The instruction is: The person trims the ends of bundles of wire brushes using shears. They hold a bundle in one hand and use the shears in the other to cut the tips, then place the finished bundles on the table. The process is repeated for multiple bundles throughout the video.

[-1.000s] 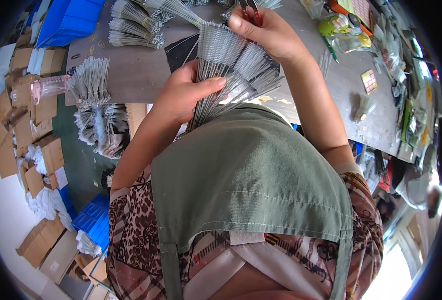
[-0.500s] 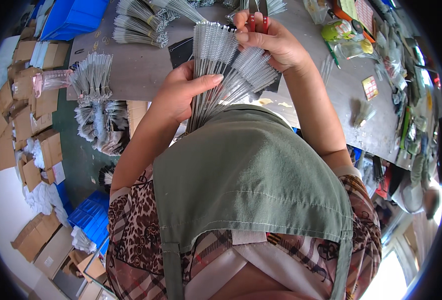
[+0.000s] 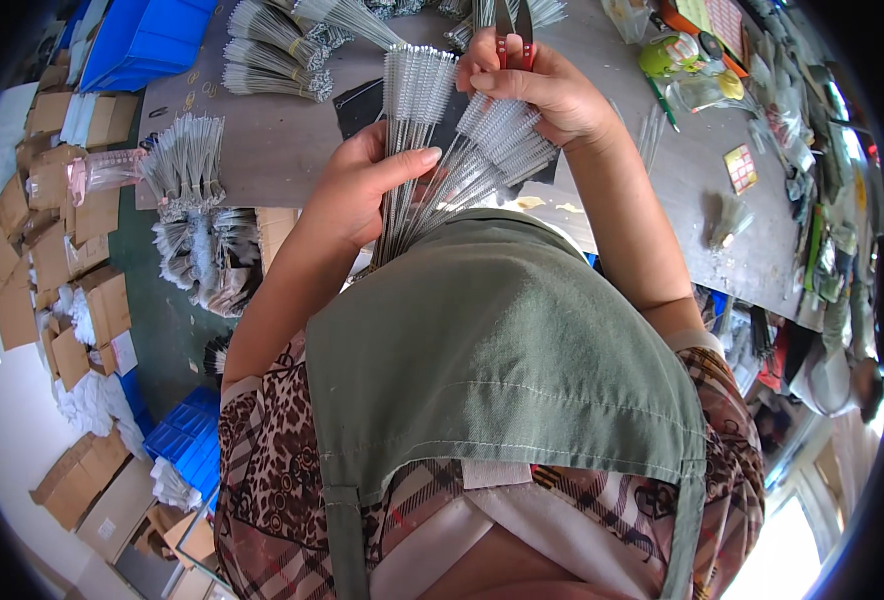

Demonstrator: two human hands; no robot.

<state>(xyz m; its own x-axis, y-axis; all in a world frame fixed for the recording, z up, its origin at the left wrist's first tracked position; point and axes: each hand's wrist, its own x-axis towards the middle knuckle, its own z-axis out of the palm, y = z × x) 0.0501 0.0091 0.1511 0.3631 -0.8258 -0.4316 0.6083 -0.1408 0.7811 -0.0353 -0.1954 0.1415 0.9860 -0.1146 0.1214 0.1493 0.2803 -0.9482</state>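
Note:
My left hand (image 3: pixel 367 180) is closed round the lower stems of a bunch of thin wire-stemmed brushes (image 3: pixel 417 85), thumb across the front. The bunch is parted in two. One part stands upright over my left hand, while the other part (image 3: pixel 510 135) fans out to the right. My right hand (image 3: pixel 552 95) is closed on a red-handled tool (image 3: pixel 515 50) with two metal blades pointing away from me; its exact kind is unclear. The bent fingers of that hand are at the tips of the fanned brushes, between the two parts.
More brush bundles (image 3: pixel 277 50) lie at the table's far side, and another (image 3: pixel 184 160) sits at its left edge. A blue bin (image 3: pixel 147 45) is at far left. To the right are a green pen (image 3: pixel 665 105), a jar (image 3: pixel 697 93) and a small brush bundle (image 3: pixel 730 220).
The gap between the two parts of the brush bunch has widened. My right hand has shifted slightly left, its fingertips now at the fanned part. My left hand keeps its hold.

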